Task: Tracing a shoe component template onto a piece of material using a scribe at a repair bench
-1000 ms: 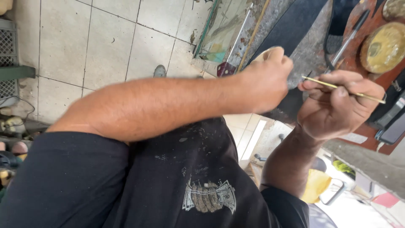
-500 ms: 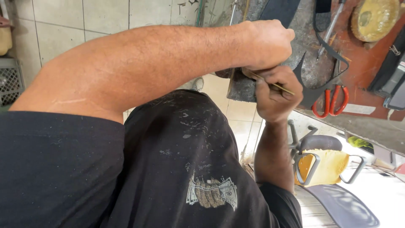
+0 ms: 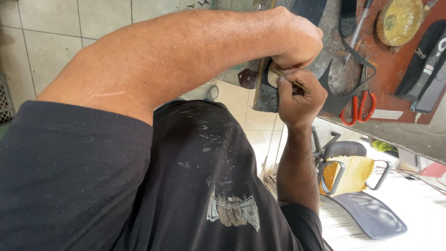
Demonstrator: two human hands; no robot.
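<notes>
We keep both hands together at the bench edge, just left of the red-handled scissors point(image 3: 355, 109). Our left hand point(image 3: 297, 39) is closed in a fist, pressing down on a small tan piece point(image 3: 272, 76) that sits on a dark sheet point(image 3: 265, 95). Below it, our right hand point(image 3: 299, 97) pinches a thin brass-coloured tool point(image 3: 290, 82) tightly, its tip laid against that piece. We judge the work to be midway: the tool is engaged, and how much of the piece is finished stays hidden under our fingers. A cut black strip point(image 3: 346, 42) lies above the scissors.
</notes>
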